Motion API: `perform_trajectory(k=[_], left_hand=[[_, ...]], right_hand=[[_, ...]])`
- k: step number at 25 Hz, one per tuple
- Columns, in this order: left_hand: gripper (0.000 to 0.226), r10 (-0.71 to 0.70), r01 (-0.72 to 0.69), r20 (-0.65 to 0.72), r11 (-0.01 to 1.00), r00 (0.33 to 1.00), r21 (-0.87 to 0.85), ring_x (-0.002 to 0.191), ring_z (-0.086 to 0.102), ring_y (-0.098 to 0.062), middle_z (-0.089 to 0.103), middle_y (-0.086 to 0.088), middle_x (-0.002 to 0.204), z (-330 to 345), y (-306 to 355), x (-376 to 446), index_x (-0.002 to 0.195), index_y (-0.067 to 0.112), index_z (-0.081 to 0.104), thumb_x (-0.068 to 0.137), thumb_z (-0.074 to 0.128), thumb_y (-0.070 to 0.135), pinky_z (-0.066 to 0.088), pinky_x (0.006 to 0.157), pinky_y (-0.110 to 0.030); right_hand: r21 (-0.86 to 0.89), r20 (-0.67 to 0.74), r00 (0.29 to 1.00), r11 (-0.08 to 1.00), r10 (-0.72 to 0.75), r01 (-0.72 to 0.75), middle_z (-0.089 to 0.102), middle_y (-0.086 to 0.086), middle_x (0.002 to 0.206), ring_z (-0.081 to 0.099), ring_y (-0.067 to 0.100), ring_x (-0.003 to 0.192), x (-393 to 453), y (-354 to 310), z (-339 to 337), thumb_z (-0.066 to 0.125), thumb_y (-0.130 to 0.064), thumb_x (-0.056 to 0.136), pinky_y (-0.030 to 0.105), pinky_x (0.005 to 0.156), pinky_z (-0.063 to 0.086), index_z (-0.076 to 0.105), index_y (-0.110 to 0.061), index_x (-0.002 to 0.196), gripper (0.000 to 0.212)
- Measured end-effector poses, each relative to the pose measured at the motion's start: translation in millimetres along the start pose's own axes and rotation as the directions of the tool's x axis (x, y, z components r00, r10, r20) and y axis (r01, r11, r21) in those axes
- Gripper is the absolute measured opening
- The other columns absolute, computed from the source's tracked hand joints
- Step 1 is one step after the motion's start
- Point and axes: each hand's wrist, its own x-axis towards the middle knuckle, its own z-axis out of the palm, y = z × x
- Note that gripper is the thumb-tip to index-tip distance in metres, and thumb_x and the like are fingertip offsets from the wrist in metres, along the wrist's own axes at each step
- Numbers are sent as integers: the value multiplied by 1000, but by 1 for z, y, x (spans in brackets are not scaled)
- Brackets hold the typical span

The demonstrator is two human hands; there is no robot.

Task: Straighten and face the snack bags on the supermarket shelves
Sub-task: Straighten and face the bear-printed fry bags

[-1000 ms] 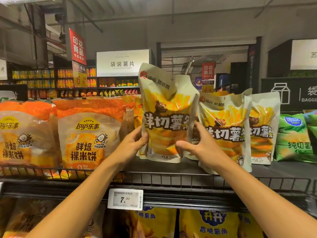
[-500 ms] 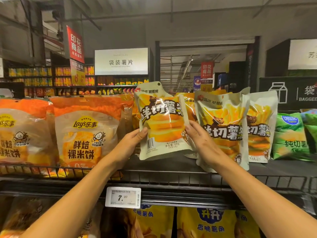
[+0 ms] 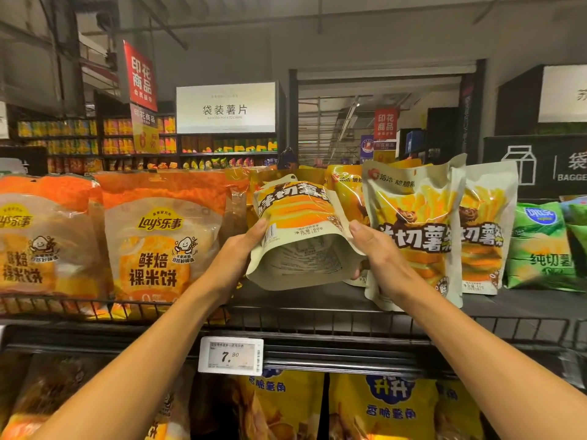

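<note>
Head cam: the glossy cream-and-yellow potato-stick snack bag [image 3: 293,236] was tipped way back, top leaning into the shelf, so its pale gusseted bottom faced the camera. It sat above the dark metal shelf [image 3: 317,300], near the front edge, around the middle. Left hand [image 3: 233,260] gripped its left edge, right hand [image 3: 376,257] gripped the right edge, fingers curled behind. Matching upright bags [image 3: 416,230] stood just beside it on the right, orange Lay's rice-cracker bags [image 3: 158,239] to the left.
</note>
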Motion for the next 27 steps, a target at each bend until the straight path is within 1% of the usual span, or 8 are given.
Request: perform_trajectory(k=[3, 6, 9, 12, 16, 20, 24, 27], left_hand=[[39, 8, -8, -12, 1000, 1000, 16, 97, 71, -4, 75, 14, 105, -1, -1, 0, 92, 44, 78, 80, 50, 68, 51, 78, -16], [37, 7, -6, -21, 1000, 1000, 24, 97, 70, -2, 75, 16, 104, -2, -3, 2, 91, 45, 78, 82, 47, 64, 47, 81, -19], [38, 12, -12, -19, 1000, 1000, 2, 96, 71, -6, 76, 12, 104, -3, -3, 2, 92, 41, 79, 82, 49, 63, 53, 74, -14], [52, 30, -30, -55, 1000, 998, -2, 103, 70, -18, 76, 3, 107, -3, -6, 5, 97, 29, 79, 76, 53, 69, 57, 83, -28], [90, 44, -45, 21, 999, 999, 15, 103, 69, -12, 74, 4, 113, -1, -11, 5, 118, 27, 64, 49, 71, 85, 55, 76, -27], [88, 45, -46, 80, 999, 996, 6, 113, 65, -20, 71, 5, 119, -2, -13, 6, 121, 30, 61, 50, 73, 82, 51, 91, -41], [71, 57, -52, 90, 997, 994, -50, 114, 64, -20, 69, 10, 122, -4, -16, 10, 129, 40, 50, 67, 74, 63, 51, 87, -39], [85, 67, -60, 109, 996, 992, -69, 120, 62, -17, 66, 10, 128, -3, -16, 12, 132, 35, 49, 61, 76, 71, 50, 93, -36]], right_hand=[[-2, 7, 1000, 1000, 10, -10, 67, -12, 69, 56, 9, 63, 1, 2, -1, 37, -54, 94, 23, 56, 46, 69, -17, 94, 49], [6, -7, 1000, 1000, 22, -22, 66, -11, 64, 56, 8, 59, 1, 1, -1, 38, -56, 94, 23, 56, 47, 70, -16, 86, 51], [18, -16, 1000, 1000, -7, 7, 70, -12, 76, 60, 11, 67, 0, -1, -1, 45, -52, 92, 21, 52, 48, 72, -22, 97, 41], [56, -41, 999, 998, -33, 35, 74, -21, 100, 70, 6, 88, 2, 1, -2, 62, -46, 91, 21, 64, 56, 61, -36, 119, 30], [18, -18, 1000, 1000, 3, -3, 68, -28, 115, 63, -13, 103, 3, 3, -2, 55, -55, 86, 11, 79, 49, 52, -40, 130, 47], [-3, 16, 999, 999, 37, -37, 65, -12, 129, 62, 3, 116, 5, 9, -3, 59, -58, 83, 22, 94, 50, 50, -29, 139, 64], [-13, 24, 999, 999, 32, -32, 68, -15, 123, 64, -3, 109, 4, 8, -1, 62, -50, 83, 10, 81, 52, 56, -27, 134, 57], [-40, -1, 1000, 999, 23, -23, 68, -18, 119, 64, -8, 104, 5, 5, 0, 61, -53, 82, 8, 74, 51, 56, -35, 127, 48]])
